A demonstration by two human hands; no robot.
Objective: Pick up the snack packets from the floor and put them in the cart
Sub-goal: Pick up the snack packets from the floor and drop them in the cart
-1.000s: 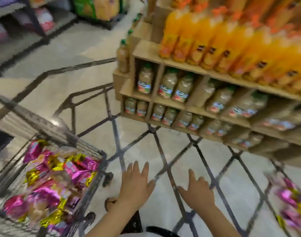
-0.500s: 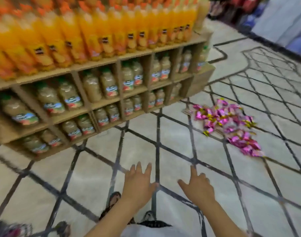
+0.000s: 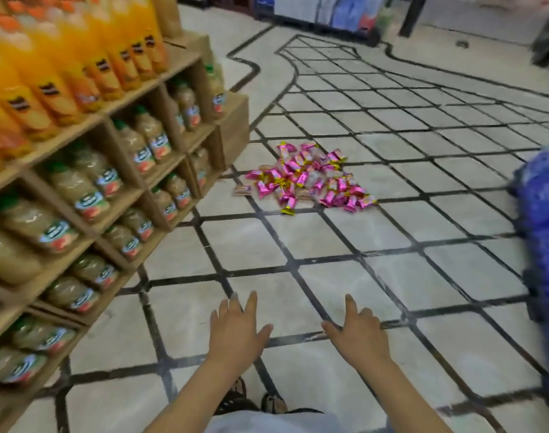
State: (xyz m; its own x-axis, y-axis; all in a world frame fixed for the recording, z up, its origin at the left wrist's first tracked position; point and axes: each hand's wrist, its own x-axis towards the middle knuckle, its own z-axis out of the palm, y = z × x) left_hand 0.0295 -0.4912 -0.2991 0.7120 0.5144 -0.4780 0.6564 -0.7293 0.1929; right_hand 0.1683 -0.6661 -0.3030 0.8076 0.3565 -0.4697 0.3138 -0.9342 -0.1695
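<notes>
Neither grip holds anything. The left grip and the right grip are held out in front of the person, palms down, fingers straight and loosely spread. They hover above the floor, side by side and a little apart, touching nothing.

The snack packets lie well ahead of both grips in a loose heap on the tiled floor, pink and gold wrappers overlapping. The heap is near the end of the wooden shelf but not against it. That shelf carries orange bottles on top and paler bottles in the cubbies below. A blue bundle crowds the right edge of the view, too blurred to identify. Sandalled feet show at the bottom, pointing roughly toward the heap.

The cart is not in view, so how many packets it already contains cannot be read. Judged from the floor alone, much of the work is left, because many packets are still down there and none is in a grip. The step in hand looks like an empty-handed approach to the heap, ahead of a pickup. What is left is to close the gap, stoop, gather packets and carry them to the cart. The heap looks larger than two grips could take at once, so this will probably need several rounds.
</notes>
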